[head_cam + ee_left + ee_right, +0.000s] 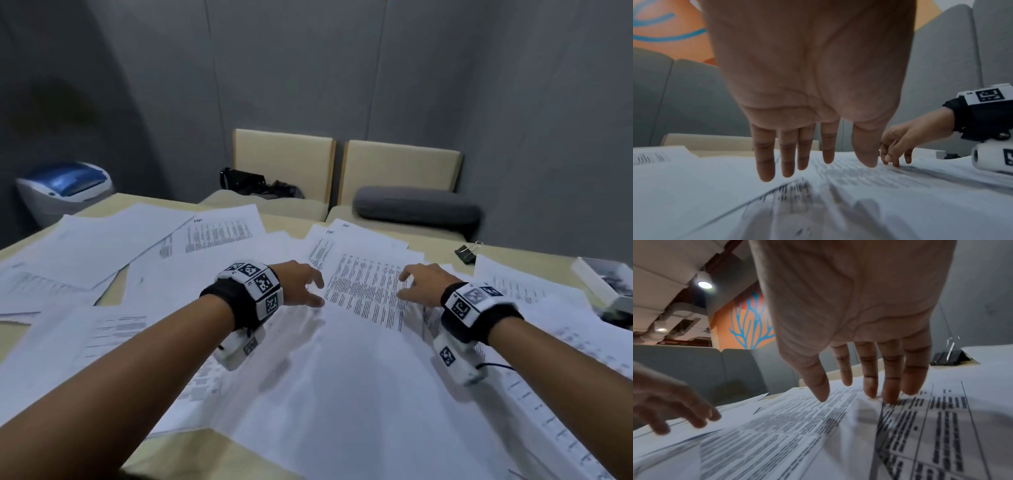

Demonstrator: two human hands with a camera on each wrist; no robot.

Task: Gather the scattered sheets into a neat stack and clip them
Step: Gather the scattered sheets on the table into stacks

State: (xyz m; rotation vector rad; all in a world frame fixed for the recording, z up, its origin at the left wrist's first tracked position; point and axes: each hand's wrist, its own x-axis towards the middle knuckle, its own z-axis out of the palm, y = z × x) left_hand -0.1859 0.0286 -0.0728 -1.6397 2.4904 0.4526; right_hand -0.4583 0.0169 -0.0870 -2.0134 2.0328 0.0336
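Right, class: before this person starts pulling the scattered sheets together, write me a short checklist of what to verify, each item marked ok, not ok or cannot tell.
1. Left hand free, holding nothing: ok.
2. Right hand free, fingers extended: ok.
3. Both hands over the printed sheet in the middle: ok.
4. Sheets already squared into one stack: not ok; they lie fanned and overlapping across the table.
5. Binder clip within view, on bare table to the far right: ok.
6. Every sheet is on the table, none dropped: cannot tell.
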